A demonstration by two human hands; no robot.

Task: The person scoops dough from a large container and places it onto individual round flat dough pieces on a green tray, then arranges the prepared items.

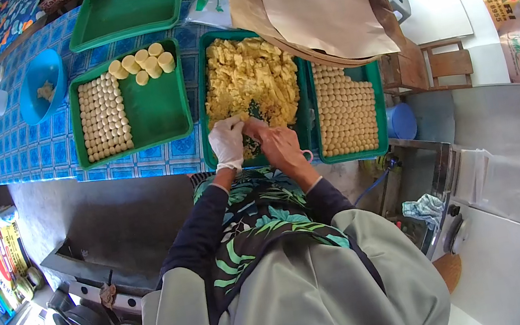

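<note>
My left hand [227, 143], in a thin white glove, and my bare right hand [282, 148] meet at the fingertips over the near part of a green plastic tray [207, 142]. Yellow crumbly mash [251, 70] fills most of that tray, in thick lumps at the far side and thinner crumbs near my hands. A pink loop [308, 155] juts out beside my right wrist; what it belongs to is hidden. My fingers cover whatever is between them. To the left, another green tray [156, 112] holds rows of small pale balls [104, 117] and several yellow cylinders [152, 67].
A right-hand green tray [379, 109] holds rows of pale balls [346, 112]. A round tray lined with brown paper [318, 12] overhangs it. Stacked green trays [126, 11], a plastic packet [211, 6] and a blue bowl [42, 86] share the blue checked tablecloth [177, 149].
</note>
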